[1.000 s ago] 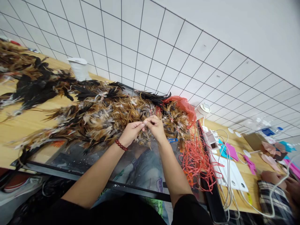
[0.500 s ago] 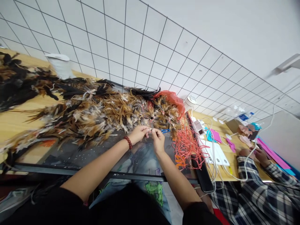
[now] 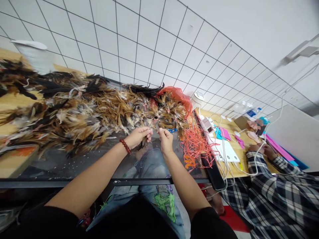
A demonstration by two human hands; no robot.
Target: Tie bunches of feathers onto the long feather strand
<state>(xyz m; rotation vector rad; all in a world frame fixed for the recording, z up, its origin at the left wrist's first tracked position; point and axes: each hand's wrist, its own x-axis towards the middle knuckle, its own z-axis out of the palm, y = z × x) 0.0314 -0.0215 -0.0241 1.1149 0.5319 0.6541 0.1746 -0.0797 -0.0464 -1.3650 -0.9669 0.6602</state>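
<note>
My left hand (image 3: 140,136), with a red bead bracelet (image 3: 125,146) on its wrist, is closed in a pinch. Small dark feathers (image 3: 143,143) poke out beneath its fingers. A short gap to the right, my right hand (image 3: 165,140) is also pinched, thumb against forefinger; what lies between them is too small to make out. Both hands are above the dark tabletop (image 3: 99,166), just in front of a heap of brown, black and white feathers (image 3: 104,113). Beyond the right hand lie blue-handled snips (image 3: 172,130), touching the feathers.
Tangled red-orange string (image 3: 196,144) lies right of my hands, before a red plastic bag (image 3: 178,96). A power strip (image 3: 206,124), white cables and pink paper (image 3: 225,133) are farther right. A person in a plaid sleeve (image 3: 259,169) sits there. A white container (image 3: 35,58) stands back left.
My hands were together at the fingertips and are now apart, the left one having moved left. Dark feathers now show under my left hand. The view has shifted somewhat.
</note>
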